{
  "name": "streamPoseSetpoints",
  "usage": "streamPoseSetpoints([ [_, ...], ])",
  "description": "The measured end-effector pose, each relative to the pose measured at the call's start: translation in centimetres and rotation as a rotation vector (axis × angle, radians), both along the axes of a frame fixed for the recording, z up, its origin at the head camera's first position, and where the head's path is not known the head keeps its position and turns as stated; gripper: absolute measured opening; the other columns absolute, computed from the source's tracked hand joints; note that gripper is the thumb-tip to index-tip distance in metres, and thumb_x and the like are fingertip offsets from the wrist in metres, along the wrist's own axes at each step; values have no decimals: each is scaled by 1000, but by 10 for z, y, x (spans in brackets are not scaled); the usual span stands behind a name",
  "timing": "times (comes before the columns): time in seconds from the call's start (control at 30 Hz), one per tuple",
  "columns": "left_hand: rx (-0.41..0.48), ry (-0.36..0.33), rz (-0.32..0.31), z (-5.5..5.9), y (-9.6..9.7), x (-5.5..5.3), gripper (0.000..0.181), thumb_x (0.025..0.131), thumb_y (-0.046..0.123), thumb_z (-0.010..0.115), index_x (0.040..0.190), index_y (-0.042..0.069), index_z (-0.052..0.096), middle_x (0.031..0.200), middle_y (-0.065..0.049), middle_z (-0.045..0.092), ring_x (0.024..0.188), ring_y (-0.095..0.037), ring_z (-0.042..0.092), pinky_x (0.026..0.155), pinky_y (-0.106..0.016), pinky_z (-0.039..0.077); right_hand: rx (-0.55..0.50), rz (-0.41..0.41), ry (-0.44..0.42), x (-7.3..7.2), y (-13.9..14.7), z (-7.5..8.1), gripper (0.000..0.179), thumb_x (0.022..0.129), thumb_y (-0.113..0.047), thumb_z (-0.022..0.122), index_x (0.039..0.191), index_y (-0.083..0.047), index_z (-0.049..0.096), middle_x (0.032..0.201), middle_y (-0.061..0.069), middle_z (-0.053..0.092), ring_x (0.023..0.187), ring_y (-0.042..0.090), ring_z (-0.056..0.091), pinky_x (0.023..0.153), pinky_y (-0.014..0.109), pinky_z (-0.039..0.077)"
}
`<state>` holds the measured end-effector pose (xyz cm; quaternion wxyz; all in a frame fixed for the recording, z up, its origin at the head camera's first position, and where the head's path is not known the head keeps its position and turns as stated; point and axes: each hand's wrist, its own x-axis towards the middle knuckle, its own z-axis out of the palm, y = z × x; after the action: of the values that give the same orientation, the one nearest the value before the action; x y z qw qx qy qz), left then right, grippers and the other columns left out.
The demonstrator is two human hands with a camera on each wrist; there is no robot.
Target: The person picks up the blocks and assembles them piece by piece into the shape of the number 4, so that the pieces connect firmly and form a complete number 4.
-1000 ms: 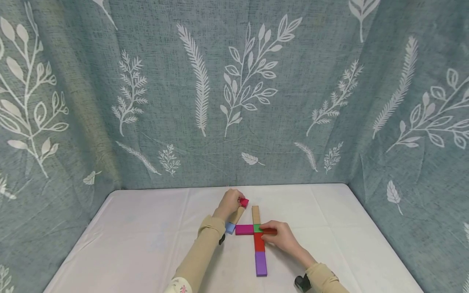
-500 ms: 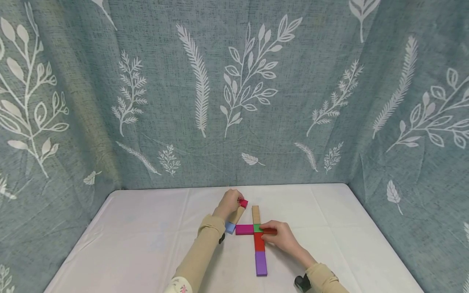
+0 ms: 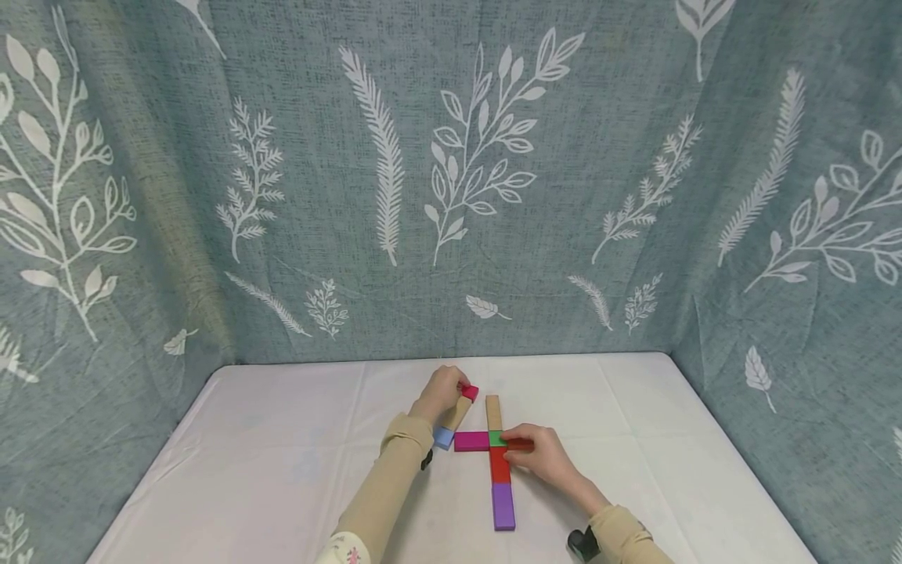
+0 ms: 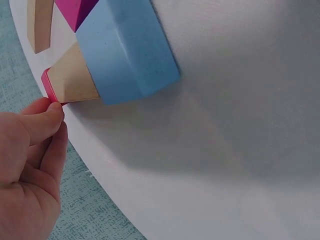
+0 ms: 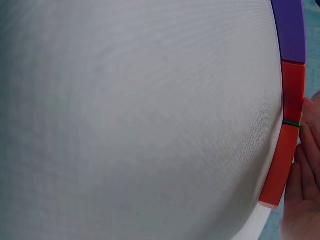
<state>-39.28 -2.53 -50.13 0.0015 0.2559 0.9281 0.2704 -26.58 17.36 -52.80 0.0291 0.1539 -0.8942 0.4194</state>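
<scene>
In the head view my left hand (image 3: 442,389) pinches a small crimson block (image 3: 470,393) at the far end of a plain wooden block (image 3: 456,413). A light blue block (image 3: 443,437) adjoins that wooden block's near end. My right hand (image 3: 541,452) holds a red block (image 3: 520,445) between thumb and index finger, beside a green block (image 3: 496,439). Around the green block a cross is laid out: a magenta block (image 3: 471,442) to the left, another wooden block (image 3: 493,413) behind, an upright-running red block (image 3: 499,465) and a purple block (image 3: 503,507) in front.
The blocks lie on a white-covered table (image 3: 282,462). A grey-green leaf-patterned curtain (image 3: 317,196) surrounds its back and sides. A dark strap device (image 3: 582,545) sits at the right wrist.
The crimson block in the left hand has shifted very slightly toward the wooden block's end. The right hand and the cross of blocks stay in place.
</scene>
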Motion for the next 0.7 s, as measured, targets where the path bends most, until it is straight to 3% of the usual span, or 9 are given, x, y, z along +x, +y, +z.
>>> streamPoseSetpoints([
  [0.5, -1, -33, 23, 1, 1, 3, 25, 82, -14, 57, 95, -2, 74, 100, -15, 72, 97, -28, 65, 86, -37, 54, 2, 4, 2, 0, 0, 1, 28, 80, -9, 74, 107, -5, 71, 104, 7, 72, 100, 24, 65, 88, 30, 53],
  [0.7, -4, 14, 22, 1, -2, 1, 23, 81, -12, 59, 93, 0, 75, 97, -13, 73, 96, -29, 65, 87, -38, 53, 1, -2, -6, 0, 0, 1, 28, 80, -10, 74, 108, -6, 71, 105, 6, 72, 100, 24, 65, 88, 29, 53],
])
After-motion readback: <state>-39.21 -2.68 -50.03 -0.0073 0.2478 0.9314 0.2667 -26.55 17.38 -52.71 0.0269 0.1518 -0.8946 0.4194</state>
